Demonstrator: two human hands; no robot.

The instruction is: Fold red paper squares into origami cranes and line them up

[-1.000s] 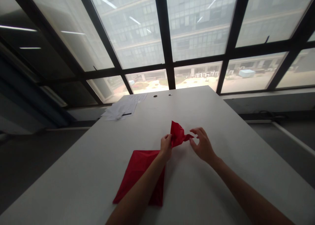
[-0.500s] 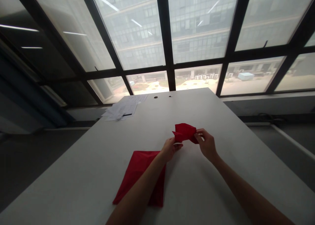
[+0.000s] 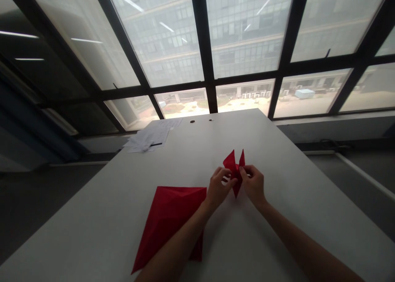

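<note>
A small piece of folded red paper (image 3: 230, 161) is held above the white table, with two pointed flaps sticking up and a point hanging down. My left hand (image 3: 218, 188) has its thumb and curled fingers on the paper's left side, closed on it. From the right, my right hand (image 3: 254, 185) pinches the paper between thumb and fingers near the base of the right flap. A larger red sheet or stack of sheets (image 3: 168, 210), creased on top, lies flat on the table, partly covered by my left forearm.
The white table (image 3: 197, 146) stretches toward large dark-framed windows (image 3: 210, 78). White papers (image 3: 149, 136) with a dark pen-like stick (image 3: 156, 144) on them lie at the far left. Two small round holes pierce the far end. A blue curtain (image 3: 33, 113) hangs at left.
The folded red paper has been turned, and its two flaps now point up. My right hand, apart from the paper a second ago, now grips it. Both hands are closer together.
</note>
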